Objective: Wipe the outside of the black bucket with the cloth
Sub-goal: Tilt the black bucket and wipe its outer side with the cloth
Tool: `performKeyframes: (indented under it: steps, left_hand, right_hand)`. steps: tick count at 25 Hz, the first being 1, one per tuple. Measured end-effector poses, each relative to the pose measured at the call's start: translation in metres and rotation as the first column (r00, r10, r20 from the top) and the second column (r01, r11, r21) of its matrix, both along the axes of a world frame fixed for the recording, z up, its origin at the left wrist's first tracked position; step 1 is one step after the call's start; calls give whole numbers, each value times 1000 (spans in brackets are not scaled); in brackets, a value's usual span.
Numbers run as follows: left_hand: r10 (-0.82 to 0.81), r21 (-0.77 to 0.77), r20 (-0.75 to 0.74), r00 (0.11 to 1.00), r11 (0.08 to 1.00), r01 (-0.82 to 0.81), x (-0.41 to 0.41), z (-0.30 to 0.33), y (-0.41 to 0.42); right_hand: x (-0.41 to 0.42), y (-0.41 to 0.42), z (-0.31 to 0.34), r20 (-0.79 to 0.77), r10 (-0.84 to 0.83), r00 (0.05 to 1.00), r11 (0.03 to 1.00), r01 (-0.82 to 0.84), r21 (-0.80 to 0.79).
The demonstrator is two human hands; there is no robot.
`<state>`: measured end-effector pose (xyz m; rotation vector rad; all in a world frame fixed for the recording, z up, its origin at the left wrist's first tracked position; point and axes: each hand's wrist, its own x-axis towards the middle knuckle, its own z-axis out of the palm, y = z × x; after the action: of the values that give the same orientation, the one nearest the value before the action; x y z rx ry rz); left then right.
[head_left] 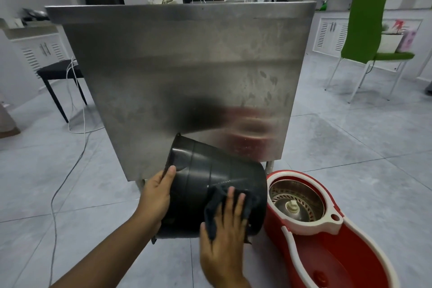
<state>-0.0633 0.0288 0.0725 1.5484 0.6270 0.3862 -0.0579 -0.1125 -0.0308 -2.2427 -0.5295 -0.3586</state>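
Observation:
The black bucket (210, 170) lies tipped on its side just above the floor, its rim to the left and its base toward the red mop bucket. My left hand (156, 196) grips the rim, thumb over the edge. A dark cloth (216, 208) is spread against the bucket's outer wall. My right hand (224, 236) presses flat on that cloth with its fingers spread. The lower part of the bucket is hidden behind my hands.
A steel table's side panel (187, 65) stands right behind the bucket. A red spin mop bucket (327, 241) sits close on the right. A white cable (70, 166) runs across the tiled floor at left. A black stool (58, 72) and green chair (367, 35) stand farther off.

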Motion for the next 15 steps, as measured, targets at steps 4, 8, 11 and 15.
performKeyframes:
  steps: [4, 8, 11, 15]
  left_hand:
    - [-102, 150, 44, 994, 984, 94, -3, -5, -5]
    - [-85, 225, 102, 991, 972, 61, -8, 2, -3]
    - [-80, 229, 111, 991, 972, 52, -5, 1, -5]
    - [-152, 181, 95, 984, 974, 133, -3, -10, -16]
  right_hand:
    - [16, 16, 42, 124, 142, 982, 987, -132, -86]
    - [67, -25, 21, -190, -100, 977, 972, 136, 190]
    - [26, -21, 3, -219, -158, 963, 950, 208, 233]
    - [-17, 19, 37, 17, 113, 993, 993, -114, 40]
